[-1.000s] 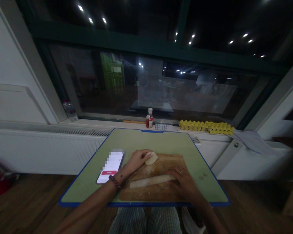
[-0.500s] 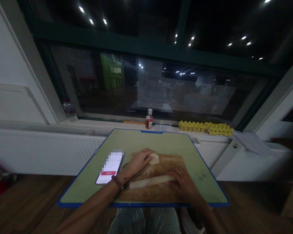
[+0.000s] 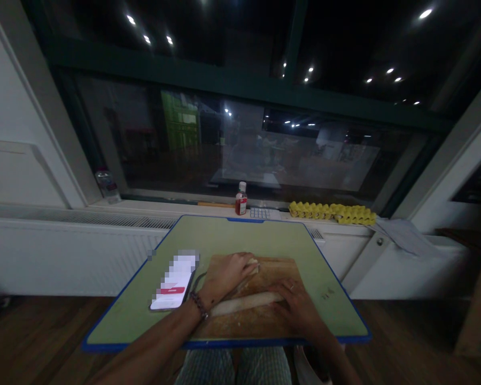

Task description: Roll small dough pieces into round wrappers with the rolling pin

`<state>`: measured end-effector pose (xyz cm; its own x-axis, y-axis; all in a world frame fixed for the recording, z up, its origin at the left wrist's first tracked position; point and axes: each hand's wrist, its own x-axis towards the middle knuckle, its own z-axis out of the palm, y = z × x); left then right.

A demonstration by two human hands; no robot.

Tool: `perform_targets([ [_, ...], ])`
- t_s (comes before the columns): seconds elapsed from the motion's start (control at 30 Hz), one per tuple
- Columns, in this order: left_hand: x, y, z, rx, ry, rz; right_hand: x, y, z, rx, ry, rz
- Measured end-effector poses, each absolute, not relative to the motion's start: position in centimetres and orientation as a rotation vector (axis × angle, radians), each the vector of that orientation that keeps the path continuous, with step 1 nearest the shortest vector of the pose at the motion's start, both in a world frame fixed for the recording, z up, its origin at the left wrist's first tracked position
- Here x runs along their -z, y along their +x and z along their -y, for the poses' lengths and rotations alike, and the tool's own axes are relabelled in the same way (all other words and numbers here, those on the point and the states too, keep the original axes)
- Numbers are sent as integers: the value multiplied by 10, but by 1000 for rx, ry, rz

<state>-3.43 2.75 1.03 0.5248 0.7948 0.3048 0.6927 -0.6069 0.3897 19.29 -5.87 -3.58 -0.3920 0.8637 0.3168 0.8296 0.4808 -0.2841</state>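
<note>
Pale roll, floured-looking; pin or dough, cannot tell. Lies slightly aslant across the near half of a wooden board, its right end towards the board's right edge.

Right hand: clasped about that right end, fingers over the top, thumb on the near side; presumably to steer the roll and stop it wandering.

Wooden board: set at the table's near edge, right of centre, probably for easy reach of both arms.

Left hand: palm down above the roll, fingers closed on a pale piece near the board's far edge; most of the piece is hidden. Grip likely keeps it in place; firmness cannot be told.

Phone: screen up and lit, between the left forearm and the table's left edge, off the board, perhaps to stay readable and free of flour.

Table: green top, blue rim, far edge close to the sill.

Sill, beyond: small red-labelled bottle, upright behind the table's far edge; yellow egg carton to its right.
</note>
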Motion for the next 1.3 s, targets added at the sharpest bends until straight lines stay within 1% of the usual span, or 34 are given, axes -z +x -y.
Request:
perform_targets([
  [0.23,0,-36,-34,-737,2423,-1054,36,192,57,-97,-1439,2310],
  [0.63,-6,-37,-32,-716,2384,-1075,38,193,59,-98,-1448,2305],
  [0.9,-9,-49,-28,-800,2300,-1025,42,194,57,-86,-1412,2305],
  [1.1,-6,-59,-32,-824,2239,-1170,36,189,43,-57,-1470,2290],
  [1.2,-15,-56,-29,-788,2214,-1142,24,178,33,-142,-1461,2267],
  [1.3,-25,-52,-23,-741,2229,-1085,8,160,25,-359,-1320,2127],
])
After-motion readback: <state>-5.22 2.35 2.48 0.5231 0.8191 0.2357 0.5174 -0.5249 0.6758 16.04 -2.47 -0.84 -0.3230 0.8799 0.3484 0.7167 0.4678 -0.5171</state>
